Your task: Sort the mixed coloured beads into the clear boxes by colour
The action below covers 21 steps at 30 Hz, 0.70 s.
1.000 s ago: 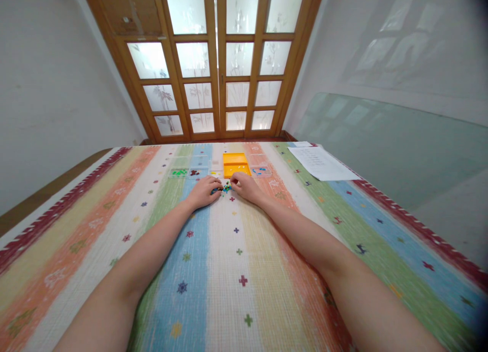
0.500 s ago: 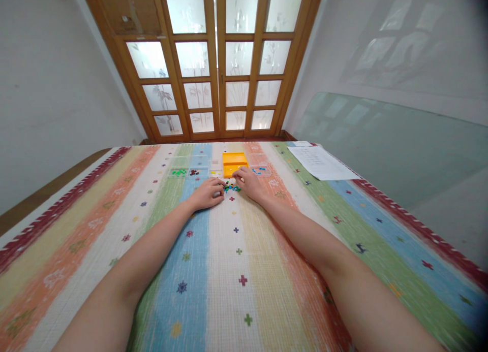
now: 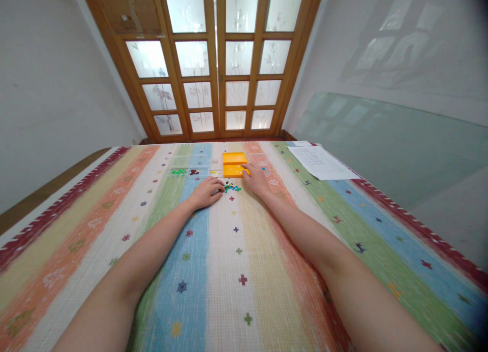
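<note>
Closest to you it's your two bare forearms stretched over a striped tablecloth [image 3: 229,291] printed with little crosses, stars and snowflakes. Your left hand [image 3: 207,193] rests on the cloth with its fingers curled in at the left edge of a mixed heap of tiny pieces [image 3: 232,188]. Can't tell if those fingers are pinching anything. The heap sits between your hands, mostly green, blue and dark bits, way too small and jumbled to count.

Your right hand [image 3: 256,181] is up at the front right corner of the one orange box [image 3: 234,158], which lies open with a few pale bits inside. Thumb and index look close together, but I can't tell if there's a piece between them.

Lined up with that I make out four clear boxes: to the left one with green pieces [image 3: 179,172], one with dark reddish-brown pieces [image 3: 194,172] and one with yellow pieces [image 3: 215,172], plus one with blue [image 3: 269,171] on the right, partly behind your hand. No brand I can read.

Off right there are two paper sheets [image 3: 322,164]; the bigger has lines of writing, too small to read. Furthest back, wooden doors [image 3: 217,108] show fifteen frosted panes.
</note>
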Available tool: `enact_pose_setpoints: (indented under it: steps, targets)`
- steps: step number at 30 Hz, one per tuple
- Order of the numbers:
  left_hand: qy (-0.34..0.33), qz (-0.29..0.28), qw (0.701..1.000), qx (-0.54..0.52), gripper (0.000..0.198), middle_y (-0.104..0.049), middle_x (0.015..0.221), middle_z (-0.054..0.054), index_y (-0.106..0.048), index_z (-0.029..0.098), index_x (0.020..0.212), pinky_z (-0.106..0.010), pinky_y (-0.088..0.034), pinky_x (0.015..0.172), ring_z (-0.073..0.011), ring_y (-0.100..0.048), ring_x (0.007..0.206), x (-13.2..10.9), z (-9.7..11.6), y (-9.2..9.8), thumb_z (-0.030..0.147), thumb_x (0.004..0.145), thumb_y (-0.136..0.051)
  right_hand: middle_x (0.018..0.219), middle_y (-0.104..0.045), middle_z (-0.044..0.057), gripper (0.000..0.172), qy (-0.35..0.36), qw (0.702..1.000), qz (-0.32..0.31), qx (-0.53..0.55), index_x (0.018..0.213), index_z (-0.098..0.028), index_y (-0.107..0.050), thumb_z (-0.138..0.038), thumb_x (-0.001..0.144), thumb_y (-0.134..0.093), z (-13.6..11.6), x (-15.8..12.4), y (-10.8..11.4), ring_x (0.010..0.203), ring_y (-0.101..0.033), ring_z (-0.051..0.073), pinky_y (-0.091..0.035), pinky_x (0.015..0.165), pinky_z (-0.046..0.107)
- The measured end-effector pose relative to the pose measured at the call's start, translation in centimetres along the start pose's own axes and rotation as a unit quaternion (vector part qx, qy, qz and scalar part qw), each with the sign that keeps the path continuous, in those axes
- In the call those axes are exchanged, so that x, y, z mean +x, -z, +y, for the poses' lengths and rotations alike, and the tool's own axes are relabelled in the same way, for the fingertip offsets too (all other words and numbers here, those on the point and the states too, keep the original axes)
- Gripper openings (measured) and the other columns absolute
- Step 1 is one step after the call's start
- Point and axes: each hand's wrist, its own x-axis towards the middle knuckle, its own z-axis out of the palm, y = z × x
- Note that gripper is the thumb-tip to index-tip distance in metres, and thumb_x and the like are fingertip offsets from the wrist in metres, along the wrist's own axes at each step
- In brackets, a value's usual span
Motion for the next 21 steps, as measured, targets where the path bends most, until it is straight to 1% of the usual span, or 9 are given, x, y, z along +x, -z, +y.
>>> enact_pose_setpoints:
  steps: [2, 4, 8, 13, 15, 18, 21]
  targets:
    - [0.006, 0.004, 1.000, 0.004, 0.019, -0.070, 0.120, -0.007, -0.074, 0.023, 0.107, -0.048, -0.047, 0.109, -0.0254, -0.060, 0.118, -0.1, -0.2, -0.1, 0.024, 0.096, -0.059, 0.125, -0.068, 0.013, 0.037, 0.001, 1.000, -0.013, -0.022, 0.129, -0.019, -0.070, -0.017, 0.094, -0.057, -0.1, -0.1, 0.0, 0.116, -0.061, 0.028, -0.046, 0.105, 0.044]
    - [0.012, 0.010, 1.000, 0.008, 0.020, -0.069, 0.122, -0.008, -0.074, 0.023, 0.109, -0.048, -0.047, 0.109, -0.0257, -0.059, 0.120, -0.1, -0.4, -0.3, 0.023, 0.096, -0.058, 0.125, -0.067, 0.014, 0.037, 0.013, 0.999, -0.023, -0.036, 0.130, -0.018, -0.069, -0.018, 0.095, -0.058, -0.3, -0.2, 0.1, 0.116, -0.060, 0.028, -0.046, 0.105, 0.043]
    - [0.020, 0.019, 1.000, 0.012, 0.022, -0.068, 0.124, -0.008, -0.074, 0.023, 0.112, -0.047, -0.047, 0.110, -0.0258, -0.059, 0.121, -0.3, -0.6, -0.5, 0.025, 0.097, -0.057, 0.121, -0.069, 0.013, 0.026, 0.058, 0.996, -0.043, -0.045, 0.116, -0.018, -0.075, -0.018, 0.097, -0.056, -1.2, -0.3, 0.4, 0.114, -0.060, 0.027, -0.046, 0.103, 0.041]
    - [0.028, 0.021, 0.999, 0.019, 0.030, -0.067, 0.131, -0.009, -0.071, 0.024, 0.124, -0.048, -0.045, 0.114, -0.0264, -0.057, 0.127, -0.3, -0.7, -0.7, 0.028, 0.098, -0.057, 0.109, -0.072, 0.011, 0.022, 0.122, 0.986, -0.098, -0.048, 0.106, -0.019, -0.076, -0.021, 0.101, -0.056, -2.3, -0.5, 0.5, 0.107, -0.061, 0.025, -0.046, 0.098, 0.038]
    - [0.030, 0.011, 0.999, 0.025, 0.036, -0.065, 0.137, -0.009, -0.068, 0.025, 0.132, -0.049, -0.043, 0.117, -0.0267, -0.055, 0.131, -0.3, -0.7, -0.9, 0.031, 0.099, -0.057, 0.105, -0.073, 0.010, 0.022, 0.140, 0.981, -0.122, -0.056, 0.104, -0.019, -0.077, -0.023, 0.102, -0.056, -2.6, -0.7, 0.3, 0.103, -0.062, 0.024, -0.045, 0.095, 0.038]
    - [0.024, -0.018, 0.999, 0.034, 0.044, -0.059, 0.148, -0.009, -0.060, 0.025, 0.143, -0.050, -0.036, 0.123, -0.0267, -0.049, 0.141, -0.1, -0.6, -1.2, 0.036, 0.101, -0.054, 0.102, -0.073, 0.010, 0.022, 0.155, 0.975, -0.148, -0.063, 0.102, -0.019, -0.077, -0.026, 0.103, -0.056, -2.9, -0.8, 0.1, 0.100, -0.062, 0.024, -0.045, 0.092, 0.037]
    - [0.029, -0.036, 0.998, 0.039, 0.050, -0.054, 0.155, -0.009, -0.054, 0.024, 0.149, -0.050, -0.031, 0.126, -0.0265, -0.044, 0.147, 0.1, -0.6, -1.7, 0.040, 0.102, -0.052, 0.101, -0.074, 0.010, 0.022, 0.147, 0.976, -0.144, -0.065, 0.101, -0.019, -0.078, -0.026, 0.102, -0.057, -2.9, -0.9, -0.1, 0.099, -0.062, 0.024, -0.044, 0.092, 0.037]
